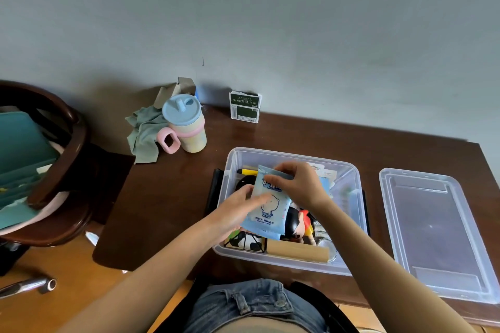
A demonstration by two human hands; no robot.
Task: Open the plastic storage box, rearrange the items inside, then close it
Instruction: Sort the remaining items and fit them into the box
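1. Holding the wet wipes packet over the middle of the open storage box, both hands had it between them: the right hand pinched its top edge with curled fingertips, and the left hand lay flatter against its lower left side, thumb across the front. The box sat on the dark wooden table, its lid off and lying just beside it to the right.
2. The packet looked soft and slippery; a pinch at one edge alone could have let it slide and drop onto the things beneath.
3. Below it lay a small cartoon figure, a cardboard tube along the near wall, a black-and-white item at the near left corner, and a yellow-and-black marker at the far left. Pushing the packet down hard could have wedged the figure or tipped it against the wall.
4. Should the packet have been left standing proud of the rim, the lid would likely not have seated; a forced close could have cracked the thin plastic.
5. The lid lay close to the table's near edge; a careless forearm might have knocked it off.
6. Farther out, a lidded cup with a pink handle, a grey-green cloth and a small green carton stood well apart from the box, so were at little risk.
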